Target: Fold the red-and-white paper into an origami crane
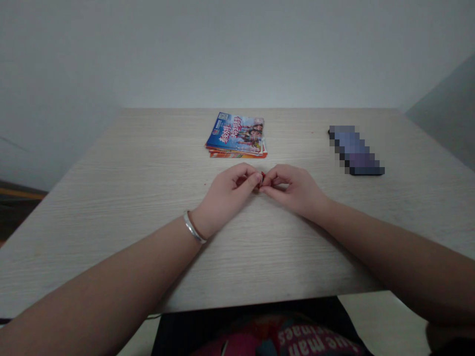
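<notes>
My left hand (228, 195) and my right hand (293, 190) meet at the middle of a pale wooden table (129, 198). Both hands are closed in a pinch around one small red object (262, 177) held between their fingertips. The object is mostly hidden by the fingers, so I cannot make out what it is. A silver bangle (193, 228) sits on my left wrist. Both wrists rest on the tabletop.
A small stack of colourful booklets (237, 134) lies just beyond my hands. A dark flat object, blurred out (355, 149), lies at the right rear of the table. A tiny red speck (204, 184) sits left of my left hand. Grey walls stand behind.
</notes>
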Available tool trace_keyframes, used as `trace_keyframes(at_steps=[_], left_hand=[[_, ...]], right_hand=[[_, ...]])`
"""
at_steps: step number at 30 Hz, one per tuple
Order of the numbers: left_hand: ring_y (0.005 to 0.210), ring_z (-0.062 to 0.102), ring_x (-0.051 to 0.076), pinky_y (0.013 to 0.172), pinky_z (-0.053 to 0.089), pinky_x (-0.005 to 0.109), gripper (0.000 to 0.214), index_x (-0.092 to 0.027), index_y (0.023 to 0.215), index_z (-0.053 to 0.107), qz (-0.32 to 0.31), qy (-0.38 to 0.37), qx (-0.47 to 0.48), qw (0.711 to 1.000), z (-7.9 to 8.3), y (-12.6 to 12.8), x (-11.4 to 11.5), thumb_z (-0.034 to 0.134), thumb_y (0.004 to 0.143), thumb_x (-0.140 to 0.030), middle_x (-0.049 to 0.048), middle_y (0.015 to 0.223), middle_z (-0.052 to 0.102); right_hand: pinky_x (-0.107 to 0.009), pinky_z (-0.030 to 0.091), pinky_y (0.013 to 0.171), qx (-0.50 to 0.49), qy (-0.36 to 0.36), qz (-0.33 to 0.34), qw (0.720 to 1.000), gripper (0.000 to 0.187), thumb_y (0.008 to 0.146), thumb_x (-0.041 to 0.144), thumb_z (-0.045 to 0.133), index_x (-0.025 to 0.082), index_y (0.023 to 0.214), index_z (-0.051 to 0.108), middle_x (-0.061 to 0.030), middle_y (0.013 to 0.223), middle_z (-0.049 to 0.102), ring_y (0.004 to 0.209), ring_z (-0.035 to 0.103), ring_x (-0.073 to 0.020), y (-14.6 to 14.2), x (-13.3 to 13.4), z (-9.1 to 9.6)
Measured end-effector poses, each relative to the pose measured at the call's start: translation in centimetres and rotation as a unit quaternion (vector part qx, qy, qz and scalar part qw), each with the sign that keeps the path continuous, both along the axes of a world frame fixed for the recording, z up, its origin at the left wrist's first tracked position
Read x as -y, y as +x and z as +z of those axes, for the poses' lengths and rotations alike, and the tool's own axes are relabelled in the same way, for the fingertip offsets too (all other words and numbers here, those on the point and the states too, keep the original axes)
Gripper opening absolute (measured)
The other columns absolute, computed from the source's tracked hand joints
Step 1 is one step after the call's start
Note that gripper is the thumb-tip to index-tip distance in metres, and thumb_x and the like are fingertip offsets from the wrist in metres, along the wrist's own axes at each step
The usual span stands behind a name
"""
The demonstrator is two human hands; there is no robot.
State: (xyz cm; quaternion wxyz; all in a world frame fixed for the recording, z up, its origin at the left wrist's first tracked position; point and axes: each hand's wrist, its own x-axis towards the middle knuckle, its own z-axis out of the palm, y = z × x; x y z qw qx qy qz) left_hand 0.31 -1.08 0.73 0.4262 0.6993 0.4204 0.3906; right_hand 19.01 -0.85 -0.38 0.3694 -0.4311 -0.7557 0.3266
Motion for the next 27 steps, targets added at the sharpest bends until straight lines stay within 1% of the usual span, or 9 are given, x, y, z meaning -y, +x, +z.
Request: trace_keyframes(at_steps=[4,8,11,15,17,20,23,25,27], left_hand=[[0.074,0.058,0.013,0.07,0.045,0.025,0.022,-0.017,0.079,0.065,0.013,0.012,-0.012,1.0,0.0,0.1,0.1,0.054,0.091,-0.032,0.0009,0.077,0.067],[0.07,0.058,0.013,0.068,0.046,0.026,0.018,-0.017,0.075,0.061,0.037,0.004,-0.02,0.999,-0.5,0.1,-0.1,0.057,0.086,-0.031,0.0012,0.075,0.066],[0.071,0.06,0.014,0.07,0.048,0.028,0.014,-0.017,0.073,0.059,0.045,-0.004,-0.026,0.999,-0.7,0.1,-0.1,0.059,0.082,-0.029,0.0025,0.076,0.067],[0.071,0.061,0.016,0.069,0.05,0.029,0.011,-0.017,0.073,0.059,0.032,-0.002,-0.024,0.999,-0.7,0.1,0.0,0.057,0.079,-0.026,0.0036,0.076,0.068],[0.071,0.061,0.016,0.068,0.049,0.029,0.011,-0.017,0.073,0.059,0.026,0.003,-0.022,0.999,-0.7,0.1,0.0,0.056,0.08,-0.025,0.0035,0.075,0.067],[0.069,0.059,0.015,0.064,0.047,0.028,0.012,-0.017,0.072,0.058,0.03,0.034,-0.033,0.998,-0.8,0.1,0.0,0.056,0.08,-0.025,0.0022,0.073,0.064],[0.068,0.058,0.014,0.063,0.046,0.027,0.011,-0.018,0.074,0.058,0.029,0.055,-0.05,0.997,-0.8,0.2,0.2,0.057,0.082,-0.025,0.0012,0.073,0.063],[0.07,0.059,0.014,0.064,0.047,0.027,0.008,-0.019,0.079,0.057,0.026,0.047,-0.031,0.998,-0.8,0.3,0.3,0.058,0.083,-0.025,0.0005,0.075,0.063],[0.071,0.06,0.014,0.066,0.048,0.028,0.007,-0.02,0.083,0.055,0.023,0.024,0.007,0.999,-0.8,0.4,0.2,0.059,0.084,-0.026,0.0,0.077,0.063]], right_hand=[[-0.033,0.056,0.069,-0.033,-0.026,0.004,0.999,0.01,0.078,0.028,0.068,0.022,0.073,0.061,-0.0004,0.074,0.067,0.069,0.062,-0.0155,-0.2,0.0,0.1],[-0.033,0.057,0.068,-0.079,-0.069,0.017,0.994,0.015,0.077,0.029,0.067,0.023,0.074,0.054,0.0007,0.076,0.063,0.07,0.062,-0.0147,-0.2,-0.2,-0.4],[-0.03,0.054,0.065,-0.102,-0.062,0.008,0.993,0.015,0.075,0.025,0.066,0.023,0.076,0.05,0.0017,0.076,0.058,0.068,0.059,-0.013,-0.1,-0.3,-0.8],[-0.027,0.048,0.059,-0.078,-0.06,-0.014,0.995,0.019,0.073,0.02,0.065,0.024,0.085,0.05,0.0032,0.074,0.055,0.065,0.054,-0.0117,-0.1,-0.5,-0.9],[-0.027,0.046,0.058,-0.06,-0.064,-0.012,0.996,0.018,0.075,0.021,0.064,0.023,0.087,0.051,0.0035,0.072,0.055,0.062,0.054,-0.0118,-0.1,-0.4,-0.7],[-0.027,0.044,0.056,-0.019,-0.039,-0.016,0.999,0.011,0.08,0.025,0.061,0.023,0.083,0.051,0.003,0.069,0.057,0.059,0.054,-0.0123,-0.2,-0.1,-0.2],[-0.028,0.045,0.057,0.033,0.011,-0.021,0.999,0.011,0.082,0.028,0.061,0.023,0.077,0.052,0.001,0.07,0.061,0.061,0.057,-0.0133,-0.3,0.3,0.3],[-0.029,0.046,0.059,0.054,0.041,-0.022,0.997,0.012,0.084,0.028,0.06,0.022,0.076,0.053,-0.0002,0.072,0.062,0.063,0.058,-0.0143,-0.3,0.4,0.6],[-0.029,0.046,0.062,0.066,0.069,-0.025,0.995,0.012,0.084,0.028,0.059,0.022,0.075,0.054,-0.0009,0.074,0.063,0.066,0.059,-0.0151,-0.3,0.5,0.8]])
